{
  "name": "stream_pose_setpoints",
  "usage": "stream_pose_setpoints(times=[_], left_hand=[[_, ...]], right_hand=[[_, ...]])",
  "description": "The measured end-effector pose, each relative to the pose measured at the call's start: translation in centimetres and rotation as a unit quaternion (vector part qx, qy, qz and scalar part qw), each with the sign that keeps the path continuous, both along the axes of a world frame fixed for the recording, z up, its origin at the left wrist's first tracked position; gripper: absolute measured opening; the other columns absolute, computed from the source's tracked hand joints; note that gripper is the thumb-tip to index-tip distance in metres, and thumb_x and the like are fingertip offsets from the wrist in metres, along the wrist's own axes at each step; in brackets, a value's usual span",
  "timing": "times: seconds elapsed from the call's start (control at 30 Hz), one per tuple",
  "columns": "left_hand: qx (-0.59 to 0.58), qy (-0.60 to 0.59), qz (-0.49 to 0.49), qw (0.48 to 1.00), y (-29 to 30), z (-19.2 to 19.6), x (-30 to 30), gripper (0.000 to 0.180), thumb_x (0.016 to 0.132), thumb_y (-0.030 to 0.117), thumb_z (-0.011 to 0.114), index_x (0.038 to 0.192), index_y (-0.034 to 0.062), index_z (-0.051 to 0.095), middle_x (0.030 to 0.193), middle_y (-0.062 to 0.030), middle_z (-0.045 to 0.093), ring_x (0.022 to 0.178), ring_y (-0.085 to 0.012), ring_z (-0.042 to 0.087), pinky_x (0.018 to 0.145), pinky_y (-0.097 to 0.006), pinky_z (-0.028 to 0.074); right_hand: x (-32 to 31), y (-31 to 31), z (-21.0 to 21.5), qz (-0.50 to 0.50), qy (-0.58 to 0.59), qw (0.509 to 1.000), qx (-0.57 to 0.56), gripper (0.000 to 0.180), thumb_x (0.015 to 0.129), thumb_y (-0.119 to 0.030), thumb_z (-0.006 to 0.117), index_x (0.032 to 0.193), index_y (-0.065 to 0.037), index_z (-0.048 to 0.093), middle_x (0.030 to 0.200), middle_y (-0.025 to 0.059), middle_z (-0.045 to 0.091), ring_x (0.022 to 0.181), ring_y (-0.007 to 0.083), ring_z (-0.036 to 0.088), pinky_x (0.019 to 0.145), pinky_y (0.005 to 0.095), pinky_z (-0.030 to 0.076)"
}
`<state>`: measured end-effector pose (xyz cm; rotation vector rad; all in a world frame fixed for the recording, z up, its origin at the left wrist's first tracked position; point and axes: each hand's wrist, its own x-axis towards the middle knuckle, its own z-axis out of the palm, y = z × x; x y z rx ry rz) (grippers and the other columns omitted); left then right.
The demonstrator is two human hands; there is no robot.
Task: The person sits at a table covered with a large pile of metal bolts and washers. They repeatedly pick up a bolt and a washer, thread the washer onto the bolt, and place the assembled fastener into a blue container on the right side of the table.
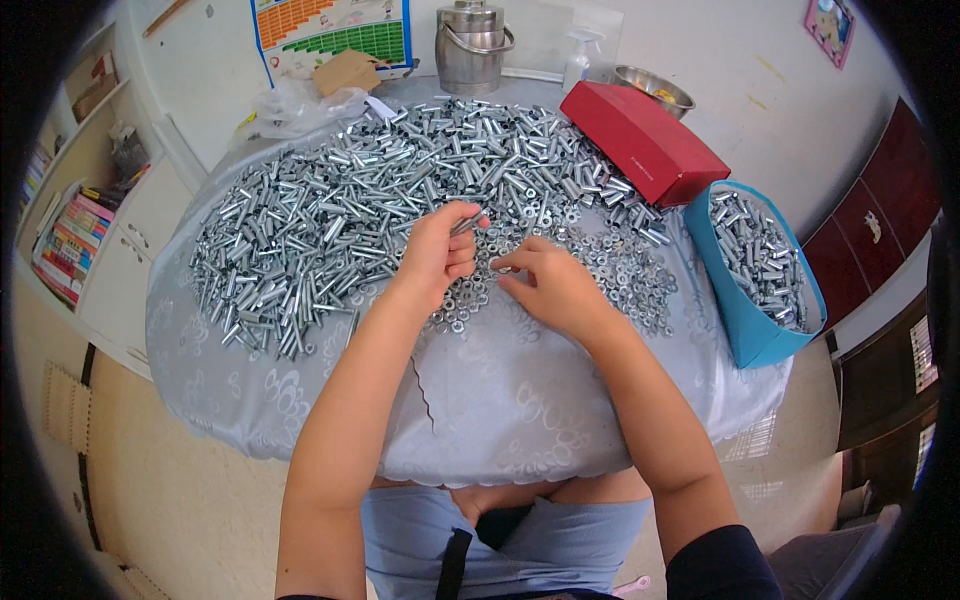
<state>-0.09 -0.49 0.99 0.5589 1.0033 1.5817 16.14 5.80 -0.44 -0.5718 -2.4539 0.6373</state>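
Note:
My left hand [437, 258] is closed around a short metal sleeve anchor [467, 223], its end poking out between thumb and forefinger above the pile. To its right, my right hand [556, 287] is bent low over a spread of loose nuts and washers [625, 275]. Its thumb and forefinger come together in a pinch at the edge of those nuts; what lies between the tips is too small to make out. A wide heap of silvery metal sleeves and bolts [320, 215] covers the table beyond and left of both hands.
A blue fabric bin [748, 325] full of metal sleeves stands at the right edge of the table. Behind the heap lie a red box [645, 140], a lidded steel pot [470, 55], a spray bottle [578, 62], a metal bowl [678, 97] and plastic bags [305, 110]. A patterned grey tablecloth [510, 400] covers the table.

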Motion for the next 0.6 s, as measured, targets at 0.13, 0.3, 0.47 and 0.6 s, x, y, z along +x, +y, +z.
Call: stream_pose_setpoints(times=[0.13,0.3,0.47,0.6], left_hand=[[-0.022,0.023,0.006,0.999,0.0,0.1,0.2,0.020,0.082,0.023,0.051,0.077,0.0037,0.051,0.047,0.0075,0.026,0.037,-0.0039,0.022,0.035,-0.021,0.019],[-0.025,0.035,-0.006,0.999,0.2,-0.1,0.3,0.020,0.081,0.023,0.052,0.077,0.0035,0.051,0.047,0.0074,0.027,0.037,-0.0038,0.022,0.035,-0.021,0.019],[-0.037,0.046,-0.002,0.998,0.1,0.0,0.6,0.020,0.081,0.023,0.051,0.078,0.0031,0.051,0.047,0.0076,0.028,0.037,-0.0036,0.022,0.036,-0.021,0.019],[-0.037,0.058,-0.009,0.998,0.2,-0.4,0.6,0.020,0.081,0.023,0.052,0.078,0.0031,0.052,0.048,0.0077,0.027,0.037,-0.0035,0.022,0.036,-0.021,0.019]], right_hand=[[-0.2,-0.3,-0.1,-0.003,-0.050,0.998,0.041,0.017,0.076,-0.018,0.060,0.089,-0.008,0.065,0.084,0.0105,0.056,0.079,0.0285,0.057,0.070,0.0373,0.046],[-0.2,0.0,-0.5,0.012,-0.028,0.998,0.049,0.015,0.077,-0.018,0.059,0.088,-0.008,0.064,0.084,0.0105,0.056,0.079,0.0287,0.057,0.070,0.0382,0.046],[-0.4,0.0,-0.7,0.005,-0.044,0.999,0.018,0.011,0.077,-0.015,0.059,0.083,-0.006,0.060,0.084,0.0113,0.055,0.079,0.0302,0.056,0.069,0.0391,0.046],[-0.5,0.0,-1.2,0.018,0.002,1.000,0.004,0.010,0.076,-0.012,0.059,0.082,-0.004,0.058,0.084,0.0121,0.054,0.079,0.0310,0.056,0.069,0.0398,0.045]])
